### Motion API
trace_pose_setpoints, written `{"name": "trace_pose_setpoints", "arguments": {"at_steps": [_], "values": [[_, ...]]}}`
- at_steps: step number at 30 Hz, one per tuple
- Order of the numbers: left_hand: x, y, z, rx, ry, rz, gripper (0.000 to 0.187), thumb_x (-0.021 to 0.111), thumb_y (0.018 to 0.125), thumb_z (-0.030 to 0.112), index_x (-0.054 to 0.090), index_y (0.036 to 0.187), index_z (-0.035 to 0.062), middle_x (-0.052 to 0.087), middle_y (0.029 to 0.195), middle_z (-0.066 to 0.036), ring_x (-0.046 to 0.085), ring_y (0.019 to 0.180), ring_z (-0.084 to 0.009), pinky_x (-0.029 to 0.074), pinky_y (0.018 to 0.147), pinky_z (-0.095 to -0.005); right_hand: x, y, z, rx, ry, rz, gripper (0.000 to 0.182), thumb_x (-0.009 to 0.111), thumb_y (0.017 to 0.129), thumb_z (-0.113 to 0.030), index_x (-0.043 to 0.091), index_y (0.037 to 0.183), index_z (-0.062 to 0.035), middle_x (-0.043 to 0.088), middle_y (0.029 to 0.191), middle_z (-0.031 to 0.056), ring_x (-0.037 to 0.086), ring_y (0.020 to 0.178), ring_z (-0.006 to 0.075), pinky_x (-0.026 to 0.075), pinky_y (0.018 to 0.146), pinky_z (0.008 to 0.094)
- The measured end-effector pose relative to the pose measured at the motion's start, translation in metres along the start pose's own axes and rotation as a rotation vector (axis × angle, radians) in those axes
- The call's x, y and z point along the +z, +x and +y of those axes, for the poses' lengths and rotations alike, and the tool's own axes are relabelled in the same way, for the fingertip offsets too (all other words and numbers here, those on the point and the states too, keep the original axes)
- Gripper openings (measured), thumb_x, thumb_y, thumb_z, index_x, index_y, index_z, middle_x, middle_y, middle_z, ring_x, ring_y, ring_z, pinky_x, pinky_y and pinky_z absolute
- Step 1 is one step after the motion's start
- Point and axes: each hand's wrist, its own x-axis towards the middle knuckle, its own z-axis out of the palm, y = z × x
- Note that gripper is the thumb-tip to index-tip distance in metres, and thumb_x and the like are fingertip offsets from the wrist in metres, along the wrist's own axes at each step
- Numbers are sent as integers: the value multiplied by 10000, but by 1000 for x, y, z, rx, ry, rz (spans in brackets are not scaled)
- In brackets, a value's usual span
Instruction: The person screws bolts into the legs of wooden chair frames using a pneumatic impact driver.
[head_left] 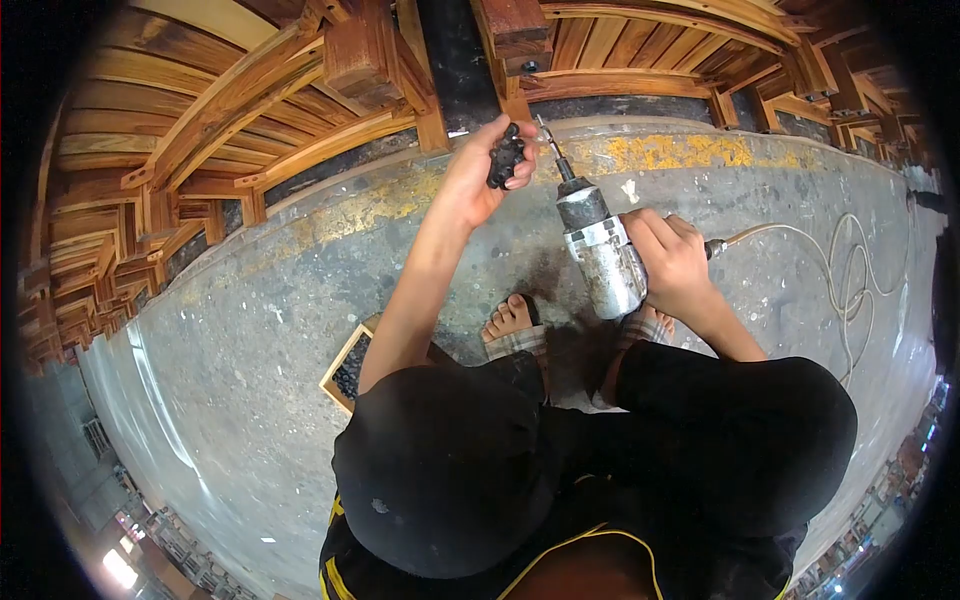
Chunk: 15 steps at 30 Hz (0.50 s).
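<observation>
gripping dark screws (506,156) left, drill (600,250) right, hands above a screw-filled wooden box (345,365).

Two hands show: the left hand (480,175) closes on one fistful of dark screws (505,157), and the right hand (672,262) holds the one power drill (600,250) with its one cord (850,270). Two sandalled feet stand on the floor beside one small wooden box (347,366).
</observation>
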Motion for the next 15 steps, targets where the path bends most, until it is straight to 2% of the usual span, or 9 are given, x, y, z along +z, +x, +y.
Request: {"name": "trace_pose_setpoints", "arguments": {"at_steps": [9,15], "values": [[8,2,15,-5,72,-104,296,557,926,335,537,905,40,504,637,-23,429,499,-94,304,422,-216,3,1,0,-33,31,26,234,596,696,-93,557,923,-53,554,802,69,574,599,265,437,570,346],[15,4,20,-63,187,-68,266,578,919,291,564,925,25,531,625,-25,428,487,-87,293,407,-218,3,1,1,-31,33,-20,248,600,696,-118,549,931,-58,548,805,71,571,587,263,451,577,343]]}}
